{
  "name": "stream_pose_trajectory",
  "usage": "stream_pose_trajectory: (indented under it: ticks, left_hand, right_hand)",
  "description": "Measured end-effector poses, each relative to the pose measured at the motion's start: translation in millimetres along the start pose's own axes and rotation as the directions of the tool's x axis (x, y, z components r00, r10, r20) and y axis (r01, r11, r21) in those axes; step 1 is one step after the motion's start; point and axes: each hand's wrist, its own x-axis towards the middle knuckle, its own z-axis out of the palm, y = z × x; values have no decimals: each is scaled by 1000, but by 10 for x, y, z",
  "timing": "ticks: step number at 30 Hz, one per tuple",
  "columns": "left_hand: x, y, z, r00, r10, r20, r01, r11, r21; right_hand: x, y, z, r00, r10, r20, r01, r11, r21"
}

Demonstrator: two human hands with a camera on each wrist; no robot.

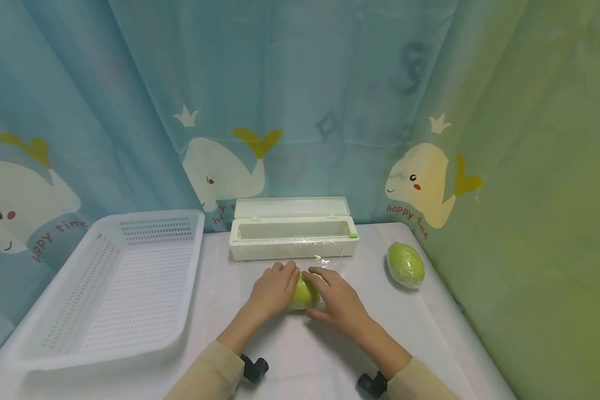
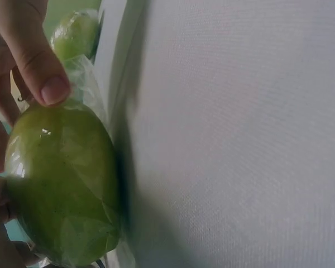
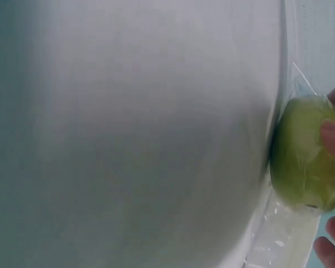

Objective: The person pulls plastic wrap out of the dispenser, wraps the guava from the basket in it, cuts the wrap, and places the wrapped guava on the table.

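Note:
A smooth, oval green fruit (image 1: pixel 304 293), loosely covered in clear cling film (image 2: pixel 88 78), lies on the table between the two hands. My left hand (image 1: pixel 275 286) holds its left side, fingers over the top; part of this hand shows at the edge of the left wrist view. From the other side, my right hand (image 1: pixel 344 300) has its fingers spread and its thumb touching the fruit's wrapped end. Some right fingertips (image 3: pixel 329 251) stand apart from the fruit in the right wrist view. Behind the hands is a white cling film dispenser (image 1: pixel 292 250), lid up.
A second green fruit wrapped in film (image 1: pixel 405 265) sits at the table's right side. To the left stands a white plastic basket (image 1: pixel 192 278). Curtains (image 1: pixel 300 111) with whale prints hang behind the white-covered table (image 1: pixel 300 366).

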Motion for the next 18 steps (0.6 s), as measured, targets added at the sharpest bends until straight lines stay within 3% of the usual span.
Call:
stream_pose_trajectory:
  ticks: [4, 9, 14, 18]
  left_hand:
    - [22, -12, -5, 1000, -9, 5, 9, 1000, 5]
    - [32, -44, -4, 1000, 4, -11, -5, 1000, -13]
    - [12, -102, -27, 998, 6, -60, -14, 991, -137]
    - [-87, -123, -108, 989, -16, -149, -17, 976, -217]
  right_hand:
    - [34, -61, 15, 997, 33, 74, -33, 999, 6]
    - [84, -86, 49, 994, 56, 91, -60, 997, 41]
    - [162, -41, 107, 994, 76, 78, -78, 997, 25]
    - [218, 6, 109, 993, 81, 83, -81, 997, -5]
